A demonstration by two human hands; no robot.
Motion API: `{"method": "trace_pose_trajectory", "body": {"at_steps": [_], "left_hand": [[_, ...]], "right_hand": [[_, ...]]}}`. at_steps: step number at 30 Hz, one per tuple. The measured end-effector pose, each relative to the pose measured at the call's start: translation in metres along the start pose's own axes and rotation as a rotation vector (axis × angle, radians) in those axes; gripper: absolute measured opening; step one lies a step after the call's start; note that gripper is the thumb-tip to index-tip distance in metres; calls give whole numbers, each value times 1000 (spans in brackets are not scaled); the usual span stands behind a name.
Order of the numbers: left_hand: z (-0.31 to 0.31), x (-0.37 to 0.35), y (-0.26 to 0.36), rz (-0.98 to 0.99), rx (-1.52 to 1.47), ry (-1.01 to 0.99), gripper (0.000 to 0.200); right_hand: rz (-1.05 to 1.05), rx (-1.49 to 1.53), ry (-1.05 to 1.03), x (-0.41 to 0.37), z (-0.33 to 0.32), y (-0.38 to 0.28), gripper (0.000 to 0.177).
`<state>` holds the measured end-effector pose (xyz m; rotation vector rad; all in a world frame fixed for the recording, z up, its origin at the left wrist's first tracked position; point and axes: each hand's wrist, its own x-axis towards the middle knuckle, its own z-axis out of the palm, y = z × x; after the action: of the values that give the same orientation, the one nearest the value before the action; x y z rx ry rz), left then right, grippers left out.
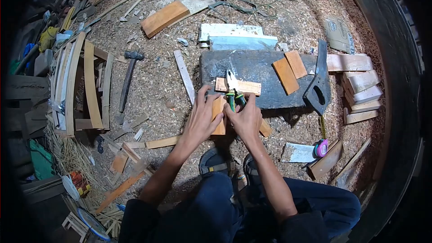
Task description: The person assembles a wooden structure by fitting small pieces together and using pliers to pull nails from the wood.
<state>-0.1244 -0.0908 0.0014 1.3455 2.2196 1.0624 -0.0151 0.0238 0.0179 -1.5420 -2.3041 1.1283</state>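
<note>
My right hand (246,120) is closed around the green-and-black handles of a pair of pliers (231,82), whose metal jaws point away from me. The jaws lie over a short wooden strip (249,87) on the dark plank (265,101). With my left hand (201,119) I grip an upright wooden block (219,126) at the plank's near edge, thumb on its face. My left fingertips reach close to the strip's left end. Whether the jaws pinch anything is too small to tell.
Two small wood pieces (286,75) and a handsaw (318,81) lie on the plank's right side. A hammer (129,78) rests on the shavings to the left, near a slatted wooden frame (92,85). A pink tape measure (321,148) sits front right, below stacked curved wood (362,90).
</note>
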Motion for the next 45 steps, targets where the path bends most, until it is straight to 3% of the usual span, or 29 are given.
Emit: {"method": "trace_pose_trajectory", "body": {"at_steps": [1,3,6,13,17,19,23,43,45], "left_hand": [[2,2,0,-1,-1,-2,56],[7,8,2,17,189,122,32],[10,17,9,-96,74,166,16],[23,21,-9,-27,-34,210,16],[25,21,-7,-19,35,194,15],[26,22,-6,-26,42,176,16],[29,22,-8,-24,26,180,15],[31,23,-9,-67,-35,150,14],[32,24,-10,-88,-51,148,14]], "right_hand": [[2,-1,-1,0,2,0,54],[5,-5,26,0,4,0,53],[8,-18,16,0,1,-3,55],[35,97,44,7,5,13,57],[36,30,21,9,-2,8,56],[16,-3,103,11,-4,8,52],[75,23,56,18,-7,12,61],[-25,-18,79,16,4,17,59],[-28,73,15,13,-3,14,53]]}}
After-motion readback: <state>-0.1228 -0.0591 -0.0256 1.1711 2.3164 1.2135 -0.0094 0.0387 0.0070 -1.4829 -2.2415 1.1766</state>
